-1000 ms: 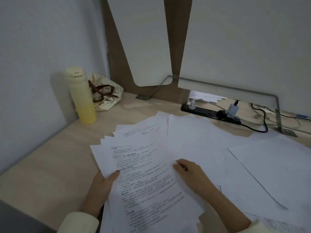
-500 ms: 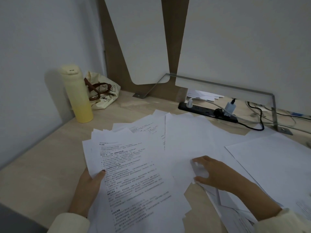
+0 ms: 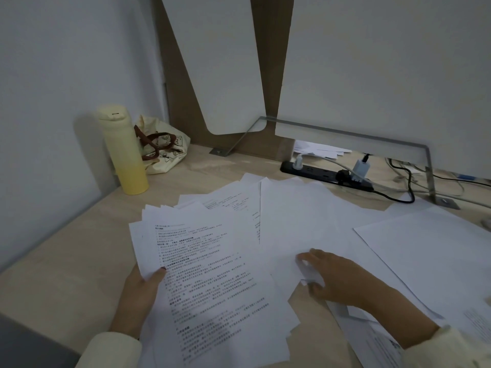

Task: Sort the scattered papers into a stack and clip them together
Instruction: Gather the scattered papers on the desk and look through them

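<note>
My left hand (image 3: pixel 140 293) holds a loose stack of printed papers (image 3: pixel 212 282) by its left edge, thumb on top, lifted slightly over the wooden desk (image 3: pixel 66 274). My right hand (image 3: pixel 342 277) lies on a blank white sheet (image 3: pixel 300 221) to the right of the stack, with fingers and thumb pinching the sheet's lower corner. More sheets (image 3: pixel 430 256) are spread across the right side of the desk, some overlapping, some printed. No clip is visible.
A yellow flask (image 3: pixel 123 152) and a cloth bag (image 3: pixel 162 150) stand at the back left by the wall. A black power strip (image 3: pixel 324 173) with plugs and cables lies at the back right under a metal frame (image 3: pixel 427 166). White panels rise behind the desk.
My right hand left the held stack and moved right onto the blank sheet, taking its lower corner. My left hand keeps the stack, shifted slightly left.
</note>
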Tool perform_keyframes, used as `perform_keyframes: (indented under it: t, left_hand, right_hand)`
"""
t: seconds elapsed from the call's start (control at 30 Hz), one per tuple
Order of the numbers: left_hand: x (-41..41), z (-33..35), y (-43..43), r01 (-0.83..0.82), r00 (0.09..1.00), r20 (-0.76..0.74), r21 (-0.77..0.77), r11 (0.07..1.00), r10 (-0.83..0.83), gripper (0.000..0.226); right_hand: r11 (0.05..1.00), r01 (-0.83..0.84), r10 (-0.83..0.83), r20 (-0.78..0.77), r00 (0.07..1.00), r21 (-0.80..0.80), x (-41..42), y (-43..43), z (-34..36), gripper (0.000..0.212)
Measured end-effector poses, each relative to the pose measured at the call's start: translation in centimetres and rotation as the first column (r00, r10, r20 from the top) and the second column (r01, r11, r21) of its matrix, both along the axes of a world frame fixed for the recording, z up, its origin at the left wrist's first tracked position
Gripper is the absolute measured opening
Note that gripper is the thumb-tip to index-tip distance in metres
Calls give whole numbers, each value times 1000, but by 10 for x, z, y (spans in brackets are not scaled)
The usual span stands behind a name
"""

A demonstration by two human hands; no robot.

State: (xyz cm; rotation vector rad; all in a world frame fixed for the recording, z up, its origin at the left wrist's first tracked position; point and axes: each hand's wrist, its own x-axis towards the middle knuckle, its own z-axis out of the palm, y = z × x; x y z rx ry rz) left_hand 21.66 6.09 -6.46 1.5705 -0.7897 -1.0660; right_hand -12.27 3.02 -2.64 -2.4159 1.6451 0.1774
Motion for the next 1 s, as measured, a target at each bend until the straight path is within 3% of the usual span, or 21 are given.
perform_keyframes:
  t: [0.13, 0.23, 0.3, 0.37, 0.47, 0.57, 0.67, 0.77, 0.87, 0.93, 1.0]
  left_hand:
    - [4, 2, 4, -20, 999, -48, -6, 1000, 19, 45]
    - [7, 3, 7, -35, 996, -85, -16, 999, 34, 47]
    - [9, 4, 9, -49, 993, -109, -29, 998, 46, 48]
    - [9, 5, 11, -61, 991, -121, -46, 997, 55, 49]
    - [10, 5, 13, -52, 990, -131, -50, 997, 45, 50]
    - [10, 6, 14, -16, 987, -161, -44, 999, 9, 47]
    - [11, 6, 15, 8, 984, -180, -38, 999, -15, 47]
    - [10, 5, 15, 28, 979, -201, -28, 999, -33, 48]
    - [10, 5, 13, 40, 971, -234, -28, 999, -45, 46]
    - [10, 4, 13, 49, 965, -256, -22, 999, -53, 44]
    - [11, 3, 13, 49, 963, -265, -22, 999, -53, 43]
  right_hand:
    - [984, 59, -57, 15, 998, -165, 6, 8, -10, 45]
    - [955, 159, -132, 123, 984, -251, 10, 11, -18, 37]
    - [946, 254, -190, 290, 938, -201, 9, 11, -18, 33]
    - [934, 343, -254, 493, 832, -96, 5, 10, -14, 30]
    - [861, 504, -403, 521, 753, -63, 1, 4, -4, 35]
    - [787, 614, -397, 711, 580, -62, 7, 2, 23, 38]
    - [805, 591, -331, 868, 370, 56, 14, 7, 60, 33]
    - [906, 340, -312, 941, 134, 252, 19, 20, 98, 23]
    - [933, 60, -348, 933, -91, 354, 18, 25, 121, 29]
    - [929, -7, -364, 910, -199, 370, 19, 24, 124, 32]
    - [911, 36, -388, 883, -264, 411, 18, 21, 114, 29]
